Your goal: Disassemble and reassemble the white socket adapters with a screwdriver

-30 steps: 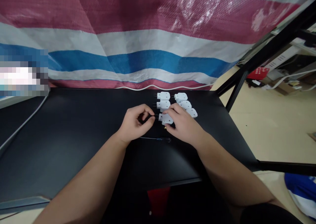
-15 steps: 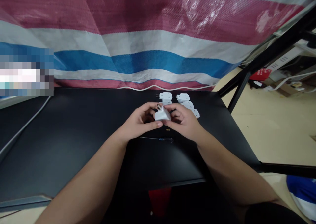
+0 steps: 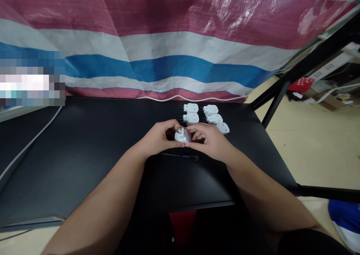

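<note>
A white plug adapter [image 3: 182, 135] is held between both hands over the black table. My left hand [image 3: 160, 138] grips its left side with thumb and fingers. From the right, my right hand [image 3: 209, 139] closes on the same adapter, thumb at the near edge. Beyond the hands lie several more white plug adapters [image 3: 191, 108] in two loose columns, their metal pins pointing left. A thin screwdriver with a clear handle [image 3: 192, 157] lies on the table just nearer than the hands.
The black table [image 3: 84, 146] has a white cable [image 3: 30, 144] on its left and another along the back edge. Behind hangs a striped plastic sheet [image 3: 168, 67]. A black metal frame [image 3: 277, 101] stands at the right.
The held adapter has turned and moved slightly lower between my hands. A small gold-coloured piece near my right thumb no longer shows. The view has shifted slightly.
</note>
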The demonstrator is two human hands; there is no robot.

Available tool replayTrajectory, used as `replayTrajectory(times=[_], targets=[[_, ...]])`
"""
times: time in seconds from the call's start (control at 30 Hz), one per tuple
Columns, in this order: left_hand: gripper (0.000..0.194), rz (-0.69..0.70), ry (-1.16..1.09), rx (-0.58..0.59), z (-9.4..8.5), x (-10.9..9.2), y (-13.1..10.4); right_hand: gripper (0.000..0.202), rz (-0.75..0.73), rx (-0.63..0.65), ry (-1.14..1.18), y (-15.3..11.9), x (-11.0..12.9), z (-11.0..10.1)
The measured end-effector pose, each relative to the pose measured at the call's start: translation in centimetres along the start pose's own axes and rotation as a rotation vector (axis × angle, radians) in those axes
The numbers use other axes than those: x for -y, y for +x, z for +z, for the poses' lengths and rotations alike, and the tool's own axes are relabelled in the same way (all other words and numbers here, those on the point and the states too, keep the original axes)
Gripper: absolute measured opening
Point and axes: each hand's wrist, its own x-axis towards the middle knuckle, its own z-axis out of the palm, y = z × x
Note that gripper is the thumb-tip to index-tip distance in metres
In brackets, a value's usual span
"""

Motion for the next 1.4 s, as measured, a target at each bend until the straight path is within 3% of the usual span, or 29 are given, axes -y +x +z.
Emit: replayTrajectory(times=[0.57, 0.9, 1.3, 1.4], targets=[[0.034, -0.001, 0.083, 0.004, 0.5, 0.2, 0.1, 0.042, 0.006, 0.016, -0.110, -0.2, 0.6, -0.3], [0.044, -0.018, -0.100, 0.013, 0.3, 0.7, 0.1, 0.043, 0.047, 0.016, 0.030, -0.2, 0.0, -0.2], [0.043, -0.052, -0.235, 0.062, -0.5, 0.6, 0.1, 0.043, 0.015, -0.127, 0.167, 0.1, 0.3, 0.6], [0.039, -0.044, -0.241, 0.017, -1.0, 0.3, 0.1, 0.043, 0.004, -0.169, 0.199, 0.1, 0.4, 0.7]])
